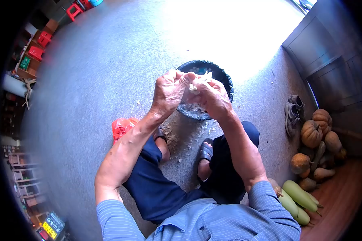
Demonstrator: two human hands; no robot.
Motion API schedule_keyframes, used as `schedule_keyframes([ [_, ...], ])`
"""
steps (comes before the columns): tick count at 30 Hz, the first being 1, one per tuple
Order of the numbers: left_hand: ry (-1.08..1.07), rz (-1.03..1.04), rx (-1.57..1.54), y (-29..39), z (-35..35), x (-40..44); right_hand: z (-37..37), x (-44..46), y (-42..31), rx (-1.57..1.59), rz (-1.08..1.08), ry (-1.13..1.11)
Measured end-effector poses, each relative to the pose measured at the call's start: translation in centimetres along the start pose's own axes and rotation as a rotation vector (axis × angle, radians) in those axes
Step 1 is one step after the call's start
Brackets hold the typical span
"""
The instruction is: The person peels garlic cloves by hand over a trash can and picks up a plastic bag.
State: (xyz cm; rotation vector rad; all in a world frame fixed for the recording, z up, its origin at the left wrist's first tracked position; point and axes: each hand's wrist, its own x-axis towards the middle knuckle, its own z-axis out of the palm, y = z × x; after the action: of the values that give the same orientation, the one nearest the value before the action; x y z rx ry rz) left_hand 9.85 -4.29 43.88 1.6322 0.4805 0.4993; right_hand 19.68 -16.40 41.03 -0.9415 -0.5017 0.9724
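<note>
My left hand (167, 93) and my right hand (216, 98) meet in front of me, raised over a round bin (228, 78) with a dark liner. Pinched between the fingers of both hands is a small whitish piece of garlic (194, 88), with pale papery skin (207, 76) sticking up by the right fingers. Fingers cover much of it. Pale scraps lie inside the bin, partly hidden behind my hands. A red plastic bag (122, 127) sits by my left leg, its contents unseen.
Flakes of debris (175, 138) litter the floor around my sandals. At right are grey shoes (292, 114), several pumpkins (311, 133) and long green gourds (299, 195) beside a dark cabinet (330, 52). Red stools (74, 12) and shelves line the left.
</note>
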Motion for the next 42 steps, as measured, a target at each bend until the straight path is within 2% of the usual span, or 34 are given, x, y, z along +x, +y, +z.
schedule_keyframes([
  [3,-0.042,0.026,-0.032,0.4,0.7,0.2,-0.6,0.0,-0.1,0.107,-0.007,-0.004],
  [11,0.078,0.324,0.393,-0.8,1.2,0.7,-1.6,0.5,1.2,0.264,0.008,-0.017],
  [18,0.086,0.397,0.294,-0.9,1.5,0.8,-1.6,0.2,0.5,0.351,-0.005,-0.033],
  [21,0.107,0.1,0.252,-1.1,0.4,1.5,-1.6,0.1,0.1,0.315,-0.003,-0.003],
  [25,0.026,0.104,0.168,0.8,0.1,2.0,-2.5,-0.1,-0.5,0.248,0.036,-0.063],
  [26,-0.138,-0.003,0.155,1.7,-0.7,2.0,-2.6,-0.2,-0.4,0.266,0.055,-0.089],
  [29,-0.39,0.093,0.134,1.8,-0.6,2.1,-2.6,-0.4,-0.2,0.187,0.085,-0.096],
  [30,-0.456,0.005,0.099,1.8,-0.8,2.2,-2.7,-0.3,-0.1,0.175,0.097,-0.101],
  [33,-0.335,0.041,0.09,0.6,-0.7,2.0,-2.3,-0.2,-0.3,0.164,0.157,-0.084],
  [38,-0.072,-0.286,-0.286,0.8,0.2,1.6,-1.9,-0.3,-0.8,0.14,0.171,-0.055],
  [42,-0.07,-0.442,-0.517,0.9,-0.8,1.9,-1.8,-0.4,-1.3,0.114,0.137,-0.073],
])
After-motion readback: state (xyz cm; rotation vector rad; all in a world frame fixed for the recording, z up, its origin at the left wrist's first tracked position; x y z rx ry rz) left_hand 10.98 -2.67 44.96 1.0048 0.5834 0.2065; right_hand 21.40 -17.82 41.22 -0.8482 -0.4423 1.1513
